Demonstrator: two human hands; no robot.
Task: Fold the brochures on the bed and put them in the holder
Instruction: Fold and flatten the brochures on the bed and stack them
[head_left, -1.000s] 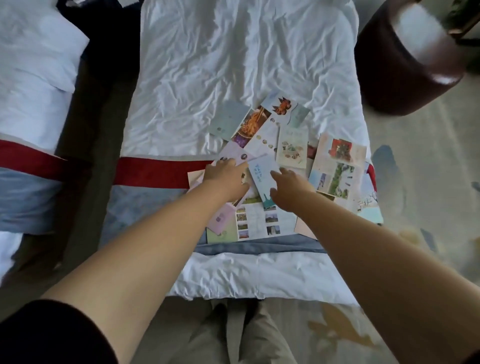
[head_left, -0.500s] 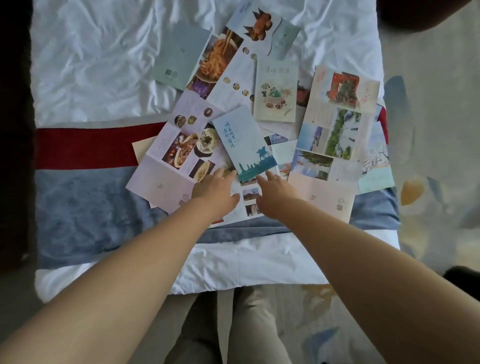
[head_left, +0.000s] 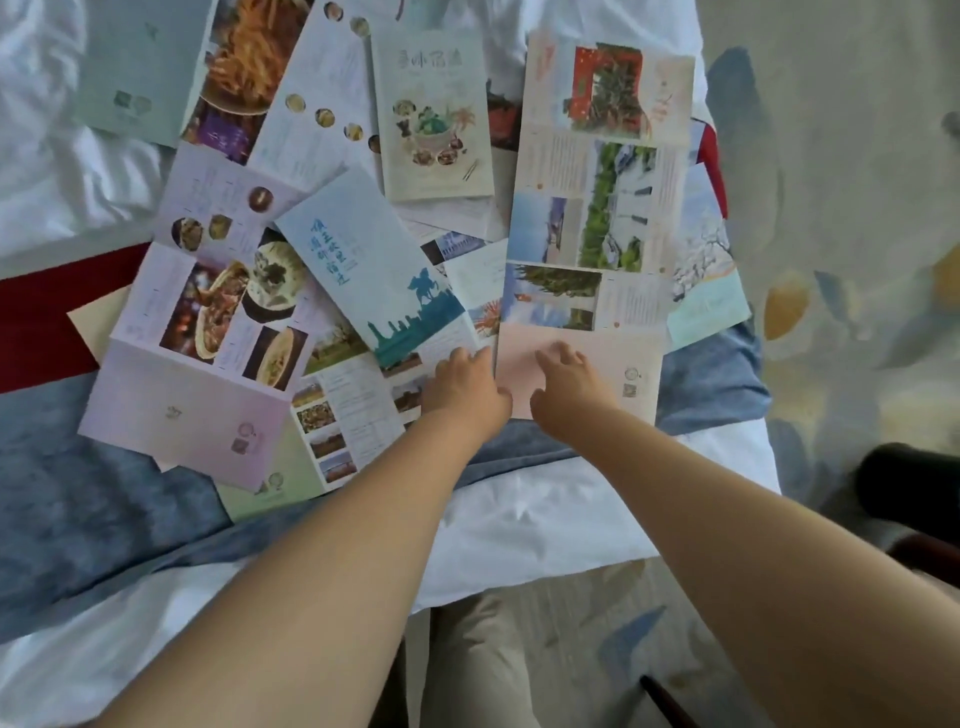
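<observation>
Fingers (head_left: 566, 353) of right hand (head_left: 569, 389) loosely spread on pink brochure panel (head_left: 613, 358); left hand (head_left: 465, 387) at its edge, grip unclear. Risk: neighbouring blue brochure (head_left: 374, 260) drags, skewing fold.

White sheet (head_left: 62, 171), red-and-blue bed runner (head_left: 78, 499), pale pink brochure (head_left: 582, 358), lilac food brochure (head_left: 202, 332)
</observation>
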